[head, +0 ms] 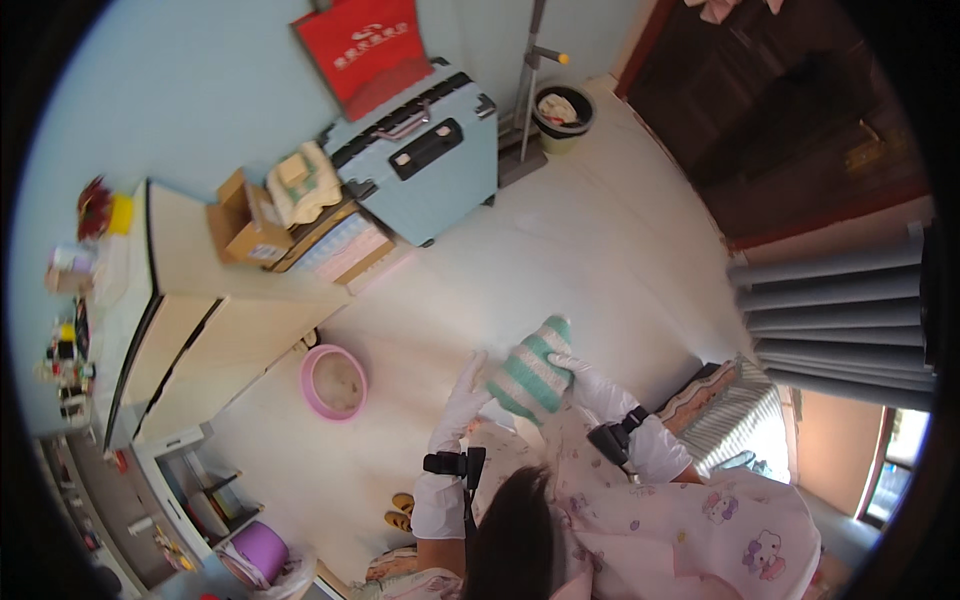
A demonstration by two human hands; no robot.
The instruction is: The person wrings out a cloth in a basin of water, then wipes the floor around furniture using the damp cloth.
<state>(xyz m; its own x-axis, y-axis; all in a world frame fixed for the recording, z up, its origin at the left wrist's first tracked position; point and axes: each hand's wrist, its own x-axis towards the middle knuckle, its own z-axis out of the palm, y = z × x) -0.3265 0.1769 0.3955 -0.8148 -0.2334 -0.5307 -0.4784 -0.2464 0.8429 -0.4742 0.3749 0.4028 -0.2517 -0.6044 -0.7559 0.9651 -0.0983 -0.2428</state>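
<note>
A green and white striped cloth (531,371) hangs between my hands, above my lap. My right hand (574,367), in a white glove, grips its right side. My left hand (472,382), also gloved in white, is by the cloth's left edge with its fingers extended; whether it touches the cloth cannot be told. Dark straps with small devices sit on both wrists. Pink printed clothing (645,525) covers my body, and dark hair hides part of the lower view.
A pink basin (334,382) stands on the floor near cream drawers (217,352). By the wall are a light blue suitcase (435,161), an opened cardboard box (247,221) and a waste bin (562,120). Brown slippers (400,512) lie left of my arm. A grey curtain (832,307) hangs at the right.
</note>
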